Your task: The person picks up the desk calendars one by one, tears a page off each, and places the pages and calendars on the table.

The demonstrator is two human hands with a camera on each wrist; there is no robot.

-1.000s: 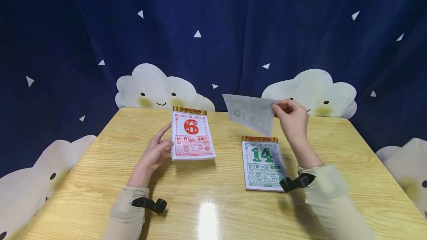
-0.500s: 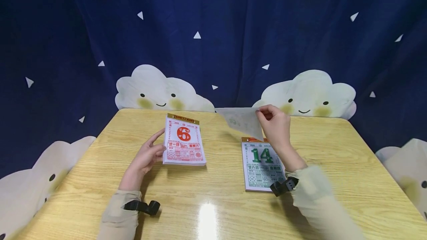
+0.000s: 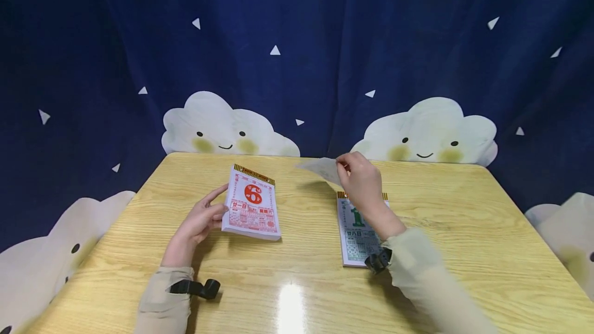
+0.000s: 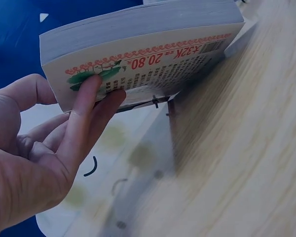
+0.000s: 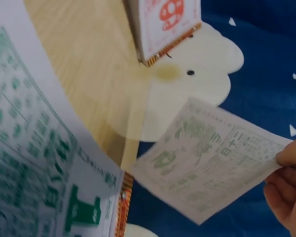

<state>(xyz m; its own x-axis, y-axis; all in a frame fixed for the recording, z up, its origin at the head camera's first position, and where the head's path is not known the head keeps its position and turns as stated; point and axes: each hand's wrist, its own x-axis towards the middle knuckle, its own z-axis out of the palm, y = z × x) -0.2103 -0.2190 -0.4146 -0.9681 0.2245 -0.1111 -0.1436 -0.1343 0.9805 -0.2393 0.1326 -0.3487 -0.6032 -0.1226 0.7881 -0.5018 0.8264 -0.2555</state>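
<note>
My left hand (image 3: 200, 220) grips a thick tear-off calendar (image 3: 252, 210) by its left edge, tilted above the table. Its top page shows a red 6. In the left wrist view the fingers (image 4: 81, 108) lie against the calendar's printed back cover (image 4: 153, 64). My right hand (image 3: 364, 179) pinches a loose calendar page (image 3: 322, 169) by one corner between thumb and fingers. Faint green print shows on that sheet (image 5: 197, 158) in the right wrist view. Below the right hand a second calendar (image 3: 355, 244) with green print lies on the table, partly hidden by the hand and wrist.
Both calendars have striped gold-and-red binding strips at their tops. The wooden table (image 3: 297, 262) ends at the back against a dark blue curtain (image 3: 297, 40) with white clouds. Black cameras are strapped to both sleeves.
The right hand has carried the loose page left and down, now over the top of the green calendar. The left hand has shifted left and lowered the red calendar, tipping it flatter.
</note>
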